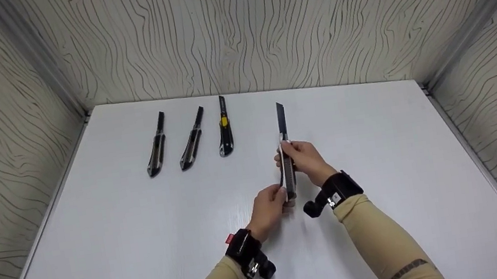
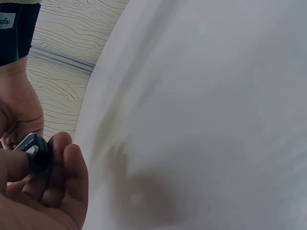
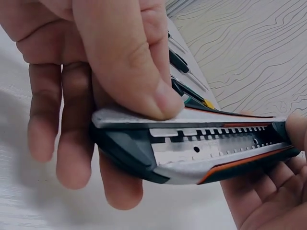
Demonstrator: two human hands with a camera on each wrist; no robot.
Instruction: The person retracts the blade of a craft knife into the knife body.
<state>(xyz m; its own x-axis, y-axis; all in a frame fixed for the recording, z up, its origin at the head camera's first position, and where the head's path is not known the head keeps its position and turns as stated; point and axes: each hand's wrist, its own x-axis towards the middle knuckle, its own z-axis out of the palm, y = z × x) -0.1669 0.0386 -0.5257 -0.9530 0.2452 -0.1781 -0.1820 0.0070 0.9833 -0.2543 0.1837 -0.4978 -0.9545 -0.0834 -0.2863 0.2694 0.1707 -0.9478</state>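
I hold a silver-and-black utility knife [image 1: 289, 173] with orange trim, its blade [image 1: 281, 119] extended, pointing away from me.

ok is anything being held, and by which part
A utility knife by its handle: left hand at the butt end, right hand nearer the blade.

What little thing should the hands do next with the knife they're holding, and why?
I'd guess the right hand should gently slide the blade back in with its thumb, because the blade sticks out of the utility knife, that thumb rests on the handle near the blade, and the left hand grips the other end.
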